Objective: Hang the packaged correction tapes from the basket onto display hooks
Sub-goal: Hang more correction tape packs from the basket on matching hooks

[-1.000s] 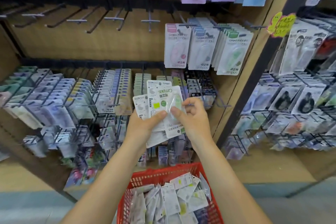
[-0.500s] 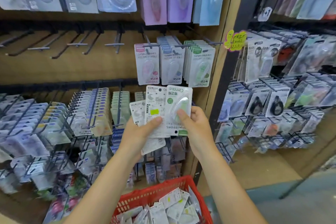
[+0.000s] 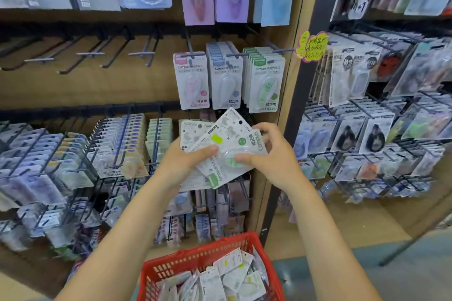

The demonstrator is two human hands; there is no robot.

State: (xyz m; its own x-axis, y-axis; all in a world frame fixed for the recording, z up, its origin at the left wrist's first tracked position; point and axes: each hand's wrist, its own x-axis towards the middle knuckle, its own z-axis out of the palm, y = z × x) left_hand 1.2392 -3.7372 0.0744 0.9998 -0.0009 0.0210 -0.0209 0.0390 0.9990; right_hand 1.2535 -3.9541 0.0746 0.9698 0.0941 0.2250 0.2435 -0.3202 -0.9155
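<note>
The green packet (image 3: 230, 154) had swung round in our grip: half a second before it stood upright beside the others, and now it lay tilted with its green header pointing down and left, its printed name running sideways. We read that as turning it to find the hang-hole — nothing was yet on a hook, so the hanging step was not done.

It was a white card with a clear blister over a pale green tape body and a round green dot. Our right hand (image 3: 271, 154) pinched it, thumb on the blister and fingers curled behind the upper edge. Our left hand (image 3: 181, 161) gripped the fan of packets (image 3: 195, 139) behind it, thumb pressed on the front; one bore a yellow sticker. How many were in the fan we could not tell.

Just above our hands, the green row (image 3: 265, 80) hung at the right end of the shelving's upper rail, next to the blue and pink rows — probably the matching hook. Below, at the frame's bottom edge, the red basket (image 3: 171, 264) held more packets.
</note>
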